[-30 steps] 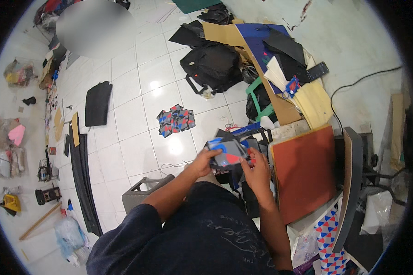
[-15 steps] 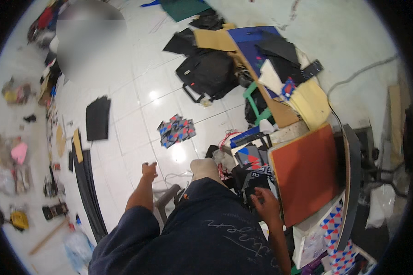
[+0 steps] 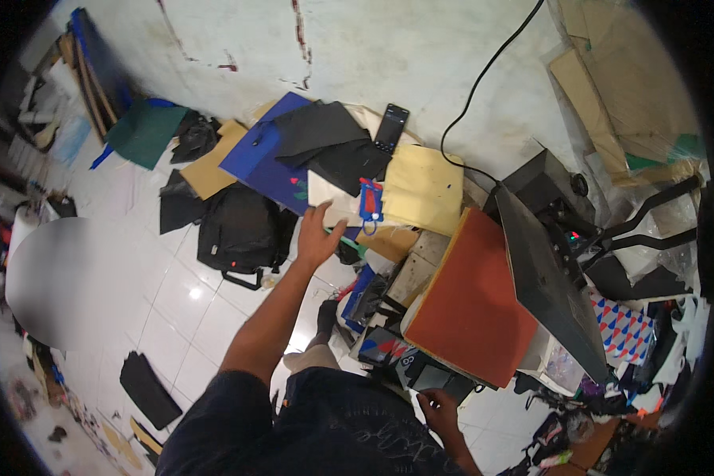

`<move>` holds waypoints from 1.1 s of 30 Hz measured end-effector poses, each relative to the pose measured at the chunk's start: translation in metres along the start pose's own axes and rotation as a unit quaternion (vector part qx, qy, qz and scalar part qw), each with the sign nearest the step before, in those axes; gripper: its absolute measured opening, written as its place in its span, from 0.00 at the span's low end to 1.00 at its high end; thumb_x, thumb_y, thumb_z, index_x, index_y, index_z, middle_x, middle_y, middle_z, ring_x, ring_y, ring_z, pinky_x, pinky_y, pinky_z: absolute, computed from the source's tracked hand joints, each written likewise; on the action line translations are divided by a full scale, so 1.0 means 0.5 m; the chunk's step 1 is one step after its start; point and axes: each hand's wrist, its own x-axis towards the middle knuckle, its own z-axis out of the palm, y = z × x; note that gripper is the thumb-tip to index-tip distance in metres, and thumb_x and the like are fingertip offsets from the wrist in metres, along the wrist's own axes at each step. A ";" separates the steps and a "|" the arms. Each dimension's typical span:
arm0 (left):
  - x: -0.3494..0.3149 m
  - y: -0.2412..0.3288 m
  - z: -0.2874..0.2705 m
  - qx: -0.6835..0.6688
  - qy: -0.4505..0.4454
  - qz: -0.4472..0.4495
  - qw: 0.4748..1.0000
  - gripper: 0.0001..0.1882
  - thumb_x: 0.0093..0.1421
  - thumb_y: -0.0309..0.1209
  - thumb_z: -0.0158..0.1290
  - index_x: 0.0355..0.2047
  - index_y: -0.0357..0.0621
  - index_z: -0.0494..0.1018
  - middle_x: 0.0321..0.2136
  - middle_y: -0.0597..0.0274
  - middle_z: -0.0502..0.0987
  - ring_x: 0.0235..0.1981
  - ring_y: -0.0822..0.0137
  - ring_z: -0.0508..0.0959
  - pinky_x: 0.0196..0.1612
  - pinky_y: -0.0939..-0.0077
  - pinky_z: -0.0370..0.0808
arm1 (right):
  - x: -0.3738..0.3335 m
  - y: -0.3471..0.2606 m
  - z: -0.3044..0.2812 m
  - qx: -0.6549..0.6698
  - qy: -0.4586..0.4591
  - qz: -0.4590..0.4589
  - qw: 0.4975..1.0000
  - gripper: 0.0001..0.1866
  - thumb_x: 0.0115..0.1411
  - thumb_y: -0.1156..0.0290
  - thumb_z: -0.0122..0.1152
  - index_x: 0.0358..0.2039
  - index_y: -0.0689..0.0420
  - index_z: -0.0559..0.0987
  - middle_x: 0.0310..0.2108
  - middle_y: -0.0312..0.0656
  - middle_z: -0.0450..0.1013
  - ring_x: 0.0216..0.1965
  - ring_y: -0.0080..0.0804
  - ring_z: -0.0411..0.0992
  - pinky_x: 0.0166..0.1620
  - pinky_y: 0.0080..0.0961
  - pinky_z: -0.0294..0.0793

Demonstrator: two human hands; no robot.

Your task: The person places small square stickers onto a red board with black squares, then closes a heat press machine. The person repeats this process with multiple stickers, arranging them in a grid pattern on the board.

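Note:
My left hand (image 3: pixel 317 234) is stretched out with its fingers apart and nothing in it, over a white sheet (image 3: pixel 329 198) in a pile of flat sheets. A small red and blue pouch (image 3: pixel 369 198) lies just right of it. Low in the view, my right hand (image 3: pixel 439 408) rests by a dark printed piece (image 3: pixel 408 366) at the front of a red-orange press pad (image 3: pixel 472 309); whether it grips the piece is unclear. My knee shows between the two arms.
A heat press with a raised dark plate (image 3: pixel 547 278) stands at right, and a black cable (image 3: pixel 484 79) runs up the wall. A black backpack (image 3: pixel 242 230), blue sheet (image 3: pixel 266 163), yellow sheet (image 3: pixel 424 186), phone (image 3: pixel 391 127) and patterned cloth (image 3: pixel 623 329) lie around.
My view has swung up toward the wall and pile. My left hand has gone from near my lap out to the sheets. My right hand stays low by the press pad.

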 end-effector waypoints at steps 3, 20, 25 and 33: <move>0.159 0.037 0.060 0.044 -0.078 0.011 0.996 0.34 0.54 0.51 0.56 0.55 0.43 0.66 0.45 0.41 0.69 0.50 0.45 0.69 0.53 0.59 0.67 | -0.030 -0.039 0.049 0.023 0.084 0.107 0.990 0.12 0.56 0.64 0.63 0.33 0.61 0.80 0.30 0.44 0.77 0.30 0.29 0.75 0.31 0.26 0.73; 0.493 -0.027 0.344 0.305 -0.352 -0.054 0.883 0.46 0.48 0.51 0.54 0.66 0.55 0.51 0.55 0.44 0.65 0.55 0.48 0.68 0.56 0.53 0.63 | -0.197 -0.197 0.284 0.142 0.254 0.454 0.842 0.15 0.58 0.60 0.56 0.29 0.61 0.76 0.23 0.43 0.71 0.28 0.36 0.68 0.34 0.34 0.69; 0.492 -0.046 0.363 0.332 -0.363 -0.051 0.869 0.49 0.46 0.53 0.56 0.66 0.56 0.49 0.56 0.44 0.62 0.55 0.46 0.67 0.55 0.53 0.65 | -0.175 -0.194 0.282 0.143 0.227 0.475 0.838 0.15 0.58 0.60 0.55 0.30 0.61 0.77 0.24 0.43 0.71 0.29 0.36 0.69 0.34 0.34 0.70; 0.515 -0.041 0.367 0.331 -0.402 -0.076 0.851 0.54 0.45 0.55 0.56 0.68 0.61 0.41 0.58 0.45 0.60 0.56 0.47 0.66 0.55 0.51 0.63 | -0.155 -0.185 0.277 0.139 0.199 0.489 0.838 0.15 0.59 0.60 0.54 0.31 0.61 0.77 0.25 0.44 0.73 0.30 0.36 0.70 0.35 0.33 0.71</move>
